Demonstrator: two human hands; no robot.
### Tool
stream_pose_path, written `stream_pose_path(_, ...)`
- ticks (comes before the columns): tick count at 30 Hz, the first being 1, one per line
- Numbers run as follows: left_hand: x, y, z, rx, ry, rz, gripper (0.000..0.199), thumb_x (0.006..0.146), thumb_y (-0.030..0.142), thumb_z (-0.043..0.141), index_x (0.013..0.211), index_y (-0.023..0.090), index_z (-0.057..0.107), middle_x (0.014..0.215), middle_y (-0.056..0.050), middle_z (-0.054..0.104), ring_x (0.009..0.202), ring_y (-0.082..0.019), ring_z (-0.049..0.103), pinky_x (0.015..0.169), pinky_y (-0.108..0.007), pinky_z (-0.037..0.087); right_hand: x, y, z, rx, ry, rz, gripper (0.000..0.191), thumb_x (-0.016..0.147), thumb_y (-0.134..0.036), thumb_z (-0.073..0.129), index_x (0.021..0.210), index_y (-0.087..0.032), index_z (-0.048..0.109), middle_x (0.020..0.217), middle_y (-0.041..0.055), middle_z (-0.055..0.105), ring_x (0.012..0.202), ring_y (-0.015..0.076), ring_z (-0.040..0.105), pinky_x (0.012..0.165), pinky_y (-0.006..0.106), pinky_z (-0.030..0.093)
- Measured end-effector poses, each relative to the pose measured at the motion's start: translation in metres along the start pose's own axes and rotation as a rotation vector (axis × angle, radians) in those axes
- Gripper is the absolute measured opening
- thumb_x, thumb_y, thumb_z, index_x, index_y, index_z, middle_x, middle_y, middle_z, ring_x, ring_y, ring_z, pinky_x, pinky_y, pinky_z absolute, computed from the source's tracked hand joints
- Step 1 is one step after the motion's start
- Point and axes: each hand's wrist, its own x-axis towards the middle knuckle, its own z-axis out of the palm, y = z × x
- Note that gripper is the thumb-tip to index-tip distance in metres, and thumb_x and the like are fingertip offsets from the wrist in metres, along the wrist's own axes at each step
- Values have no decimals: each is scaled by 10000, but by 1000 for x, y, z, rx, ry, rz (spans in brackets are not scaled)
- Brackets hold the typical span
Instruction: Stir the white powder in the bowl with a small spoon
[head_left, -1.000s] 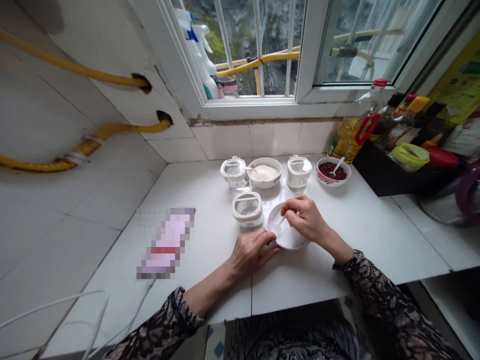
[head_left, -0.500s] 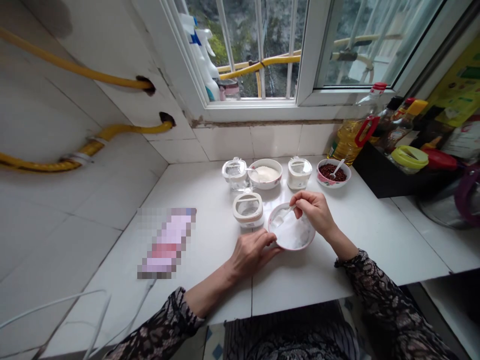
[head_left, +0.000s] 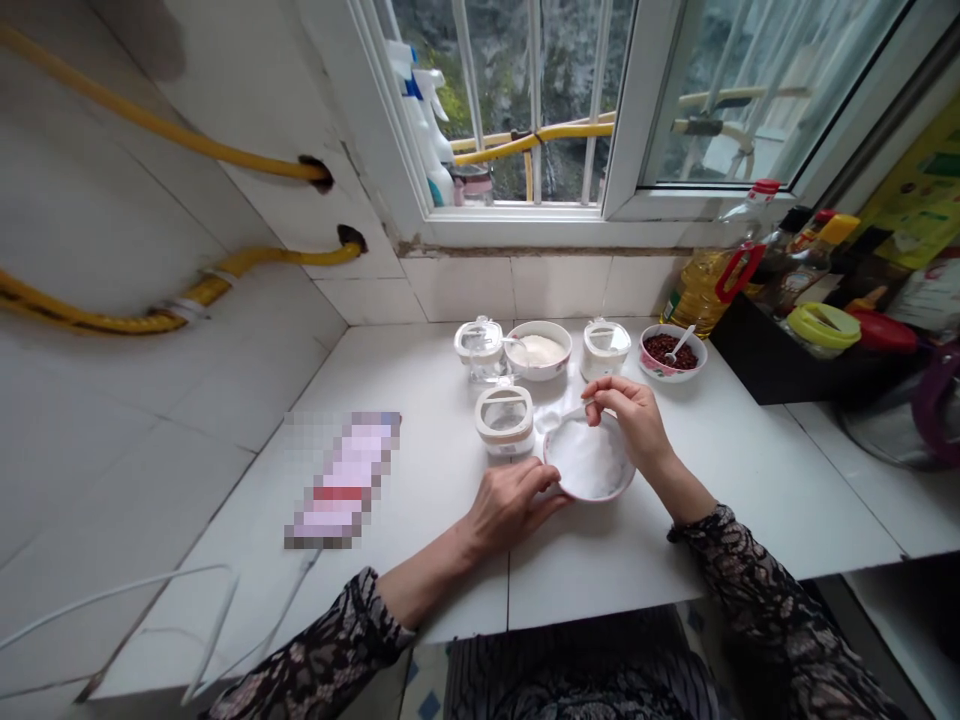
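A bowl of white powder [head_left: 592, 462] stands on the white tiled counter. My left hand [head_left: 514, 498] grips its near left rim, thumb and fingers closed on the edge. Above the far rim, my right hand [head_left: 628, 412] pinches a small white spoon [head_left: 553, 419], whose bowl end hangs just past the far left rim. Whether the spoon carries powder is hard to tell. Close beside the spoon is a squat jar with a cream-rimmed clear lid [head_left: 504, 420], which looks closed.
Behind stand a clear jar [head_left: 480, 345], a bowl of pale grains [head_left: 540, 350], a lidded jar [head_left: 604, 347] and a bowl of dark red beans [head_left: 664, 355] with a spoon. An oil bottle [head_left: 709, 275] and black rack [head_left: 757, 350] are right; a blurred phone-like object [head_left: 345, 485] lies left.
My right hand has lifted the spoon out of the powder, over the bowl's far rim towards the cream-lidded jar. My left hand keeps its hold on the bowl. The view has shifted slightly.
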Motion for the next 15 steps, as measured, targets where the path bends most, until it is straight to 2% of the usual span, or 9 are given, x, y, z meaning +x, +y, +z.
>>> stream_pose_path(2, 0, 0, 0, 3, -1, -6, 152, 960, 323, 558, 921, 179, 528, 671, 25, 577, 551, -99, 550, 514, -193, 403, -4, -1, 9, -32, -26, -95, 148, 788, -291, 549, 807, -192, 657, 591, -13, 642, 589, 139, 590, 658, 301, 484)
stream_pose_path(4, 0, 0, 0, 13, -1, -11, 165, 962, 329, 554, 904, 176, 533, 665, 27, 576, 542, -97, 546, 504, -193, 394, -9, -1, 17, -159, -56, -241, 182, 871, -292, 515, 930, -203, 663, 726, 19, 701, 697, 158, 636, 733, 330, 494)
stream_pose_path(6, 0, 1, 0, 20, -1, -10, 177, 965, 333, 548, 891, 172, 538, 660, 25, 577, 535, -96, 545, 501, -195, 395, -11, 2, 23, -378, -110, -442, 211, 919, -237, 475, 1014, -215, 661, 818, 38, 733, 757, 170, 641, 831, 376, 472)
stream_pose_path(9, 1, 0, 1, 21, 14, -1, 181, 964, 331, 555, 882, 170, 545, 661, 18, 590, 541, -101, 557, 519, -203, 417, -12, 6, 26, -728, -255, -714, 280, 895, -118, 445, 1023, -221, 671, 830, 43, 748, 773, 190, 622, 939, 435, 403)
stream_pose_path(12, 1, 0, 1, 22, 21, 3, 175, 963, 327, 560, 886, 171, 544, 664, 16, 593, 547, -105, 562, 524, -207, 425, -11, 5, 24, -841, -309, -804, 314, 857, -76, 443, 1012, -222, 673, 825, 41, 748, 779, 198, 617, 956, 435, 386)
stream_pose_path(15, 1, 0, 1, 26, 7, 0, 176, 966, 333, 556, 893, 175, 533, 660, 24, 574, 538, -101, 546, 503, -201, 404, -12, -3, 15, -735, -198, -810, 270, 859, -101, 457, 976, -219, 669, 753, 18, 723, 693, 181, 602, 907, 411, 410)
